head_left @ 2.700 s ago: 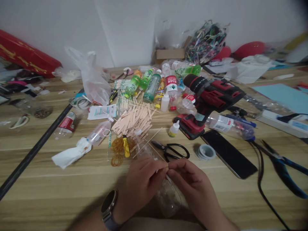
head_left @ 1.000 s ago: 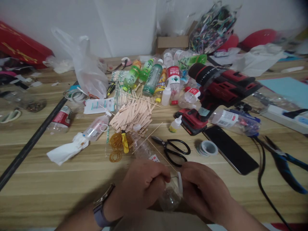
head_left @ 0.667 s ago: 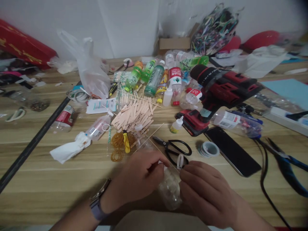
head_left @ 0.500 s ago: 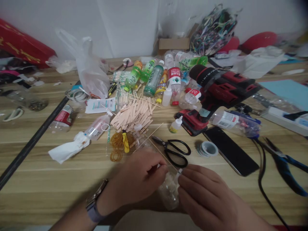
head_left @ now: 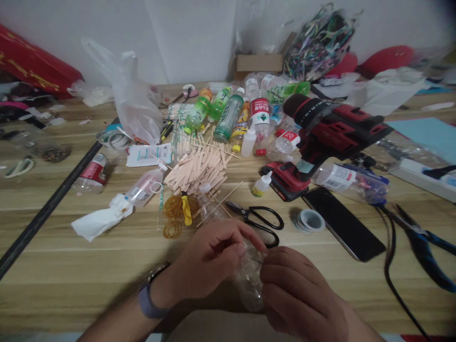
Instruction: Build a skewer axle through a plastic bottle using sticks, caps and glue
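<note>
Left hand, half-curled, grip unclear, has neared right hand pinching perhaps one rod.

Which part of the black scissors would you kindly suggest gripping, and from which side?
I'd grip the farther handle loop, from the right, with the right hand once free. The scissors seem to lie flat, blades pointing away to the left, loops toward the right.
</note>
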Action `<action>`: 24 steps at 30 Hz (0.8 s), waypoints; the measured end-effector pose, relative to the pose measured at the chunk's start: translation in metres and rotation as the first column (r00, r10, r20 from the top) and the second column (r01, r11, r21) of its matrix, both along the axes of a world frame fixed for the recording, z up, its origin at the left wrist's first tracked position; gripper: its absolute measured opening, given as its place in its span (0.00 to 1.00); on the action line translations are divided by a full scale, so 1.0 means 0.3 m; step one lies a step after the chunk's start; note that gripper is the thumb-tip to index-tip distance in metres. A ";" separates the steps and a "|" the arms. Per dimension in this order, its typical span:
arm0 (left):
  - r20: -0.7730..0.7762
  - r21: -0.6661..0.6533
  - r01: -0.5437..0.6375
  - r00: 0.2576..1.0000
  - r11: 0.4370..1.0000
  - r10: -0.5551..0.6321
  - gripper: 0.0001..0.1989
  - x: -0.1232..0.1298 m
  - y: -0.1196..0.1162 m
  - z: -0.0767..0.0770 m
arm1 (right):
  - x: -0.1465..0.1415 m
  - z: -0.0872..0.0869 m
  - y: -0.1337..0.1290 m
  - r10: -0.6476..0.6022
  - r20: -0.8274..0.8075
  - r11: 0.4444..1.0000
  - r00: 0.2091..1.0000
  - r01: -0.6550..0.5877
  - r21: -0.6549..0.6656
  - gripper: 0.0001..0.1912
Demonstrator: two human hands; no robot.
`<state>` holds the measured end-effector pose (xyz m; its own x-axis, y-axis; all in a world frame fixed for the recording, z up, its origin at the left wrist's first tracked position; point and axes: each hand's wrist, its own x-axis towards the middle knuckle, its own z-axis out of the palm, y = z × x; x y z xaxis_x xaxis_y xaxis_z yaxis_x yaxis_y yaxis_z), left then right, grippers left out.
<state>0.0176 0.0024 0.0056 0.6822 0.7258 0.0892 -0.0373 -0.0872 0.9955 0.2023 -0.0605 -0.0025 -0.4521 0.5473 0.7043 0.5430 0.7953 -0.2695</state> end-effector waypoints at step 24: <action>-0.555 0.490 0.242 0.828 0.838 0.085 0.11 0.026 0.006 -0.007 | -0.052 -0.065 0.032 -0.113 -0.135 0.961 0.984 0.074 -0.266 0.13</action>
<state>0.0255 0.0043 0.0036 0.7857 0.6175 0.0368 0.4519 -0.6136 0.6476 0.1868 -0.0510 -0.0219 -0.2917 0.7545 0.5879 0.5503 0.6351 -0.5420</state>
